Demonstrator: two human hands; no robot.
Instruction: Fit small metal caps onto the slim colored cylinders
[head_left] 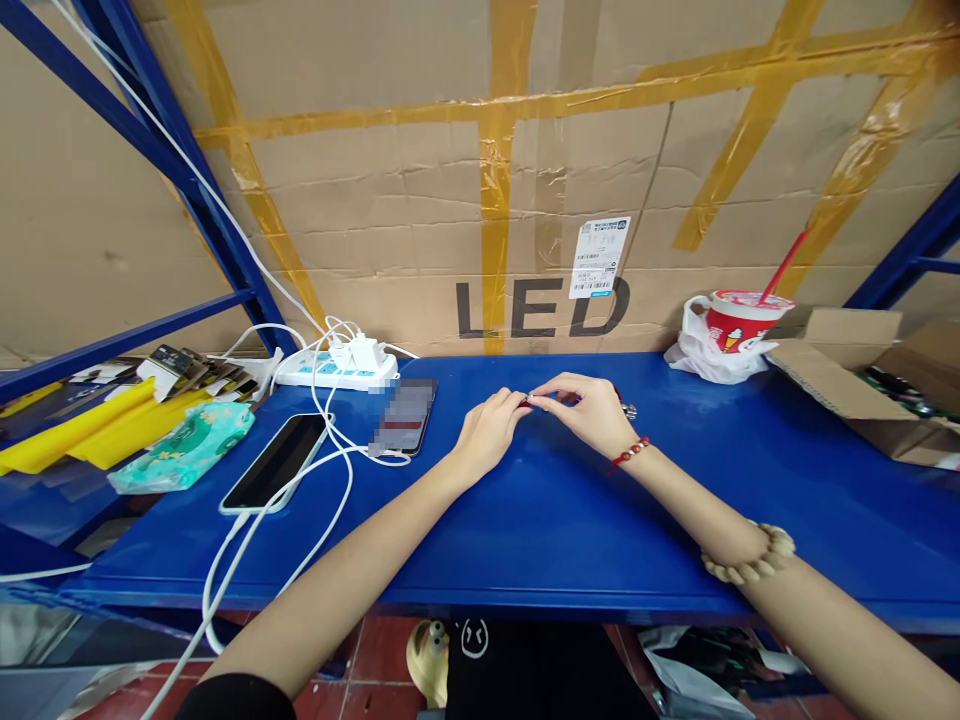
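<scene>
Above the blue shelf top, my left hand and my right hand meet fingertip to fingertip. Both are closed in a pinch on a small dark red piece, mostly covered by the fingers; its exact kind is too small to make out. A small pale spot shows at the right fingertips. Just past the right hand, a small silvery object with a dark red part shows, half hidden. Around my right wrist are a red cord bracelet and, further up, a beige beaded bracelet.
To the left lie two phones, one light-rimmed and one dark, among white cables near a power strip. A teal packet lies at far left. A red cup and an open carton stand right. Taped cardboard walls the back.
</scene>
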